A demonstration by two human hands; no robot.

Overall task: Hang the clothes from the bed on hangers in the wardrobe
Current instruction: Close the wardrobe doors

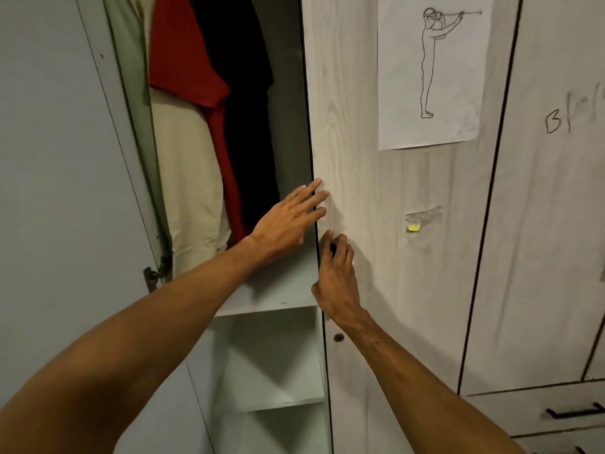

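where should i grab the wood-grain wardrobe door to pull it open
Take the small dark handle near the wood-grain door's left edge, coming from the front; the right hand pinches it. That edge is free beside the open compartment.

Place: a home bedroom or dressing corner.
Main fixture: tall wardrobe (pixel 291 126) with a pale wood-grain door (pixel 353 158); a grey door (pixel 49 158) stands open on the left.
Contents: red garment (pixel 183 54), black garment (pixel 242 93), cream garment (pixel 190 178) and pale green garment (pixel 131 60) hang inside.
Shelving: white shelves (pixel 268 299) sit below the hanging space.
Adjoining unit: drawers (pixel 523 407) with dark bar handles (pixel 574 412), lower right.
Personal marks: line drawing on paper (pixel 432 70) stuck to the wood-grain door; handwritten letter (pixel 553 121) on the neighbouring panel.
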